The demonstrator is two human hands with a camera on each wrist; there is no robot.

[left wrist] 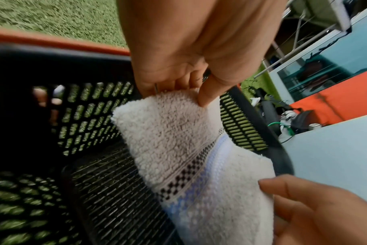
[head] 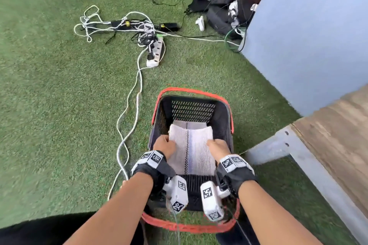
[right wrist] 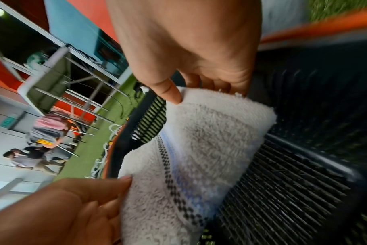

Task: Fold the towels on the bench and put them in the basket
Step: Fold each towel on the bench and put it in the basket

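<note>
- Towel (head: 192,151), folded, white with a checkered stripe, hangs inside the black basket (head: 223,117) on green turf.
- Left hand (head: 164,145) pinches its left edge, fingers (left wrist: 205,97) curled.
- Right hand (head: 218,148) pinches its right edge likewise.
- Worktop (head: 338,125) stands at right.

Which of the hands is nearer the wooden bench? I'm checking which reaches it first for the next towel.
Right. The right hand holds the folded towel on the side towards the bench; the left hand holds its far side.
</note>
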